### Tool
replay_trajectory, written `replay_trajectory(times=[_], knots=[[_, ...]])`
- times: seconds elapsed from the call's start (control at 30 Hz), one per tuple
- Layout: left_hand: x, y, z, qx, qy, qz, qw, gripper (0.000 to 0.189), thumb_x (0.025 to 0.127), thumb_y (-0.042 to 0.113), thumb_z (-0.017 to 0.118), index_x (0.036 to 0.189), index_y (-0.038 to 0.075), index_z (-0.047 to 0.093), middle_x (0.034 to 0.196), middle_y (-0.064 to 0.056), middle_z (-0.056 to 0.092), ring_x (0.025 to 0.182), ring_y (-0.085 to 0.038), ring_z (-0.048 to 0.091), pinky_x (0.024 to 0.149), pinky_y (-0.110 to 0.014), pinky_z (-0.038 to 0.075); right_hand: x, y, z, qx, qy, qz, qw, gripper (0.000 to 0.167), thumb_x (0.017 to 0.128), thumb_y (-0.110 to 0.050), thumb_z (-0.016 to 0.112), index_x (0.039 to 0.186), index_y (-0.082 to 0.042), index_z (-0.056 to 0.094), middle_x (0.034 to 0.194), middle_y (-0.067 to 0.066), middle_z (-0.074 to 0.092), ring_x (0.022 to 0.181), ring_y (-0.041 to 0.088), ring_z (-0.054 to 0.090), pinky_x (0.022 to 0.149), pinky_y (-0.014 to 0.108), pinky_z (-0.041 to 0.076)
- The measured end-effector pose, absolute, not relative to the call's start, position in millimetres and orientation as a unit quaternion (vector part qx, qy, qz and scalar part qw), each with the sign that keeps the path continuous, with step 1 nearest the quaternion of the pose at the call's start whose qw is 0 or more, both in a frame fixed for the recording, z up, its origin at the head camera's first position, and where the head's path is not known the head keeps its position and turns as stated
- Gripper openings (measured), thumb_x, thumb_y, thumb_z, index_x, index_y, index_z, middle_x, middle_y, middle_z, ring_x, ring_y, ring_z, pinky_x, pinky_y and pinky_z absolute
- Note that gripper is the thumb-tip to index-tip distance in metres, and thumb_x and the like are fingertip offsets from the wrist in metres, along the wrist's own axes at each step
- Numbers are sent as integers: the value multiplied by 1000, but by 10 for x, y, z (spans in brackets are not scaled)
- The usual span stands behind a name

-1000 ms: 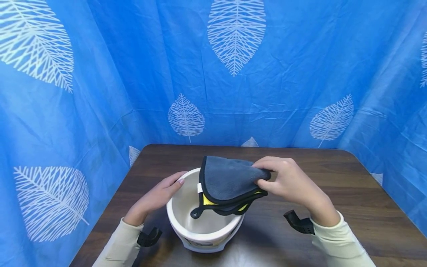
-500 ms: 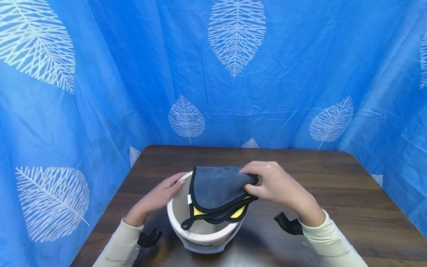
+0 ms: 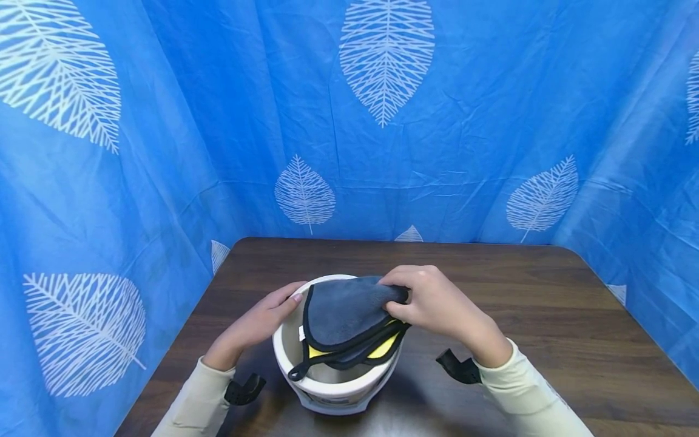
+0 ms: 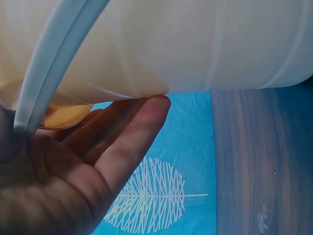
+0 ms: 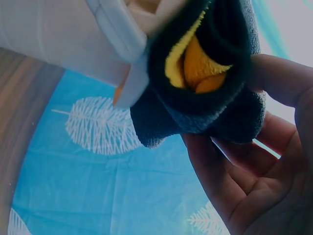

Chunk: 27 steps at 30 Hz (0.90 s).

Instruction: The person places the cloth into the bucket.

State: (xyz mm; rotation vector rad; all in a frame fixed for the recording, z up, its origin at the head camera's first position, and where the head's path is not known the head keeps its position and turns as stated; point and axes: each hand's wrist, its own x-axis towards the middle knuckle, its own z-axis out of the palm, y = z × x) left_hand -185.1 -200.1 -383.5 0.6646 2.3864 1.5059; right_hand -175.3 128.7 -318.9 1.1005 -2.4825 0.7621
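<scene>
A white bucket (image 3: 281, 349) stands on the brown table. At its left rim my left hand (image 3: 264, 318) holds on, thumb over the edge and fingers along the outer wall; the left wrist view shows those fingers (image 4: 132, 132) against the wall. My right hand (image 3: 437, 303) pinches the right end of a folded cloth (image 3: 344, 312), grey outside and yellow inside with black edging. The cloth lies across the bucket's mouth, its black hanging loop (image 3: 297, 371) at the front left rim. In the right wrist view, thumb and fingers hold the rolled cloth (image 5: 195, 107) from both sides.
A blue curtain (image 3: 464, 121) with white leaf prints surrounds the wooden table (image 3: 519, 291) at the back and sides. Black mounts (image 3: 244, 389) sit at both wrists, over pale sleeves.
My right hand has carried the cloth left and lower over the bucket, so it covers more of the mouth and its loop reaches the front left rim. My left hand has stayed put.
</scene>
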Motion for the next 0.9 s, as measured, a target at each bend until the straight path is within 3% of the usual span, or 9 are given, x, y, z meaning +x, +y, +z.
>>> replay_trajectory(times=[0.3,0.53,0.9], knots=[[-1856,-1996,-3831,230,820,511,116,47,112,24,36,153,0,39,148,-24,47,133,-43,49,105,-60,41,-1760,1192,-3227,373,-881,251,149,21,80,-11,78,101,-12,77,97,-6,72,89,12,68,81,36,57],[-1851,-1996,-3808,225,823,509,115,49,112,22,37,154,-3,36,153,-27,40,137,-48,43,102,-62,43,-1733,1135,-3237,363,-892,234,133,21,82,-13,79,103,-12,78,98,-4,73,91,14,68,83,38,57],[-1851,-1993,-3817,229,823,507,115,47,112,22,37,153,-1,38,152,-26,42,138,-46,41,103,-63,42,-1692,1038,-3241,359,-899,221,116,24,84,-16,81,107,-10,78,103,-1,73,95,16,69,86,38,57]])
